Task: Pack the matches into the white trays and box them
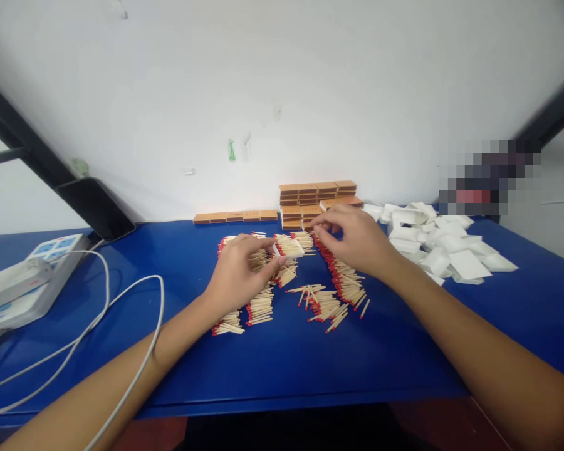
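Observation:
My left hand point(237, 272) pinches a small white matchbox tray point(289, 247) filled with matches, holding it just above the blue table point(310, 363). My right hand point(352, 238) hovers beside it with fingers curled together over the red-tipped matches point(324, 304); what it holds, if anything, I cannot make out. Loose matches lie in rows and heaps under and between both hands.
Brown matchbox sleeves point(317, 200) are stacked against the white wall, with a low row point(235, 217) to their left. A heap of white trays point(432, 241) lies at the right. A power strip point(23, 282), white cables point(122, 300) and a dark phone point(96, 207) are at the left.

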Demonstrator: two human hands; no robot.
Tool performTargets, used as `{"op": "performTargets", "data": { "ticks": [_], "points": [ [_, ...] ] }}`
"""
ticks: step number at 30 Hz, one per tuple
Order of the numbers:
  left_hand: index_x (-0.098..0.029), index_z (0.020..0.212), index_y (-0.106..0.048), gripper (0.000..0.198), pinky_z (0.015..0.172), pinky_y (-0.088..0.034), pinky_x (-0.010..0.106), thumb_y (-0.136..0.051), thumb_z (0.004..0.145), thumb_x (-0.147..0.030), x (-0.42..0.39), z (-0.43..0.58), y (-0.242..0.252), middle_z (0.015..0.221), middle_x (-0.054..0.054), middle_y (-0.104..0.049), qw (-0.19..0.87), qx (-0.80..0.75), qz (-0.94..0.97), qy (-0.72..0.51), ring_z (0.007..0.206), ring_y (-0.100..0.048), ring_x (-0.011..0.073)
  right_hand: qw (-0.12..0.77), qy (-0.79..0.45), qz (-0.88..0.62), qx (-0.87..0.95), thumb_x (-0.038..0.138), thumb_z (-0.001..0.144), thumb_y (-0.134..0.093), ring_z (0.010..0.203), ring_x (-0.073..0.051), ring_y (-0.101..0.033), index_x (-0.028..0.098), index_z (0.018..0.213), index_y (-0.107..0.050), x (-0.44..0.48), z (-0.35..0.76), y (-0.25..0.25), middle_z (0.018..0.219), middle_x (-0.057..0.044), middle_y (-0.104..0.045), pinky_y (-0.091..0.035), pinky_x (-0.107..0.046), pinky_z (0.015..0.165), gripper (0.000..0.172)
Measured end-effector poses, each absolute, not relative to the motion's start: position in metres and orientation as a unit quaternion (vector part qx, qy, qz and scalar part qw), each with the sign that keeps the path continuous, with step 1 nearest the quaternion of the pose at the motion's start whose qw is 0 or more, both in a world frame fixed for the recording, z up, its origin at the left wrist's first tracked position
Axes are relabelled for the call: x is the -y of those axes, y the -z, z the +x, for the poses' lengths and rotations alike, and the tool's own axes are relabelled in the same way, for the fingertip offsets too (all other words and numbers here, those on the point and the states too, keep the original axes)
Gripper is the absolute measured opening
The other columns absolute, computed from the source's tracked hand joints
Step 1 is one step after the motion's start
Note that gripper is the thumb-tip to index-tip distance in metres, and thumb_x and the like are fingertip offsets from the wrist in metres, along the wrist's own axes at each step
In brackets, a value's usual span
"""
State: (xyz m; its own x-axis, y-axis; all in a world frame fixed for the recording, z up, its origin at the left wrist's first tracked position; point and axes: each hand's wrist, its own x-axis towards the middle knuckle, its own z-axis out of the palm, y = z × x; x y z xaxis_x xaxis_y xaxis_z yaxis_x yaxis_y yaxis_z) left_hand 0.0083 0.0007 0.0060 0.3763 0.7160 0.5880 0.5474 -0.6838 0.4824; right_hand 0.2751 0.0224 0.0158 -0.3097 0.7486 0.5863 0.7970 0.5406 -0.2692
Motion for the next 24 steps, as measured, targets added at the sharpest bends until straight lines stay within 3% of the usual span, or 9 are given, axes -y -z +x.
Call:
{"op": "performTargets", "data": {
  "ticks": [3,10,14,24],
  "points": [
    [-0.022,0.114,-0.078,0.024,0.088,-0.058,0.045,-0.078,0.094,-0.036,-0.001,0.006,-0.007,0.101,0.006,-0.082,0.105,-0.384,0.822,-0.407,0.098,-0.074,0.0266,0.279,0.046,-0.519,0.806,0.024,0.092,-0.062,0.087,-0.027,-0.067,0.02,0.1,-0.076,-0.047,0.301,-0.017,0.09,-0.008,-0.074,-0.052,-0.043,0.082,0.017],
    [-0.022,0.117,-0.078,0.029,0.089,-0.057,0.046,-0.078,0.094,-0.04,0.0,0.004,-0.008,0.107,0.007,-0.082,0.104,-0.376,0.831,-0.395,0.101,-0.073,0.0281,0.168,0.1,-0.532,0.823,0.036,0.089,-0.07,0.107,-0.035,-0.062,0.017,0.118,-0.078,-0.103,0.348,-0.037,0.113,-0.016,-0.076,-0.051,-0.051,0.094,0.036],
    [-0.023,0.117,-0.078,0.028,0.091,-0.057,0.046,-0.078,0.095,-0.04,0.0,0.004,-0.009,0.109,0.007,-0.081,0.111,-0.373,0.833,-0.394,0.103,-0.073,0.028,0.106,0.09,-0.498,0.856,0.029,0.083,-0.073,0.111,-0.033,-0.059,0.016,0.126,-0.075,-0.123,0.349,-0.035,0.116,-0.015,-0.073,-0.05,-0.047,0.094,0.044],
    [-0.023,0.116,-0.077,0.024,0.091,-0.058,0.046,-0.077,0.095,-0.035,-0.001,0.004,-0.01,0.107,0.007,-0.081,0.12,-0.369,0.83,-0.4,0.104,-0.073,0.0271,0.101,0.096,-0.519,0.843,0.031,0.074,-0.081,0.107,-0.033,-0.056,0.019,0.102,-0.071,-0.135,0.344,-0.035,0.102,-0.012,-0.068,-0.047,-0.041,0.085,0.032]
  ]
}}
